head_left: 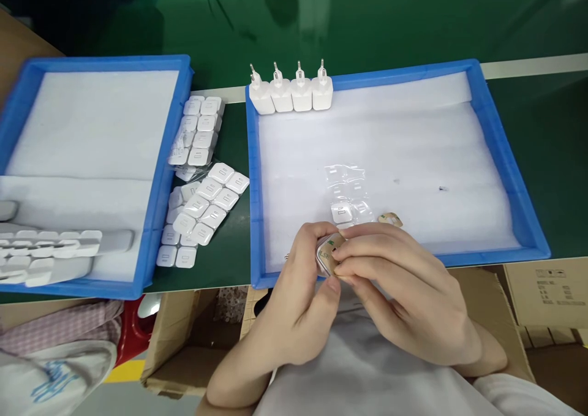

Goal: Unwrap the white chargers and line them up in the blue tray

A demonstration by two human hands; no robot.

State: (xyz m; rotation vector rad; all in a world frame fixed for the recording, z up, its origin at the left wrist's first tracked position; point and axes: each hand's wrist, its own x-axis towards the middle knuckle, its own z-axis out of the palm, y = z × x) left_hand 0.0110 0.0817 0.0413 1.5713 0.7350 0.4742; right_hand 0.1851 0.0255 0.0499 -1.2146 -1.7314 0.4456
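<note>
1. White adapter [321, 265] first, head view: it's up in both hands over the near edge of the lined blue tray [496, 140], left of that tray's middle. A tan label [329, 249] shows on it, lettering partly covered.
2. Left hand [301, 306] is wrapped round it, thumb against fingers, at the tray's near edge.
3. Right hand [408, 287] is pinching the adapter's other side, fingertips and thumb right at the label. Can't tell if the label's stuck flat.
4. Four white chargers [301, 94] stand prongs-up at the tray's far left corner.
5. Clear film [346, 180] lies inside the tray just beyond the hands, tan scrap [390, 219] to its right.
6. Left of the tray: wrapped white packs [214, 198], then another blue tray [165, 158].
</note>
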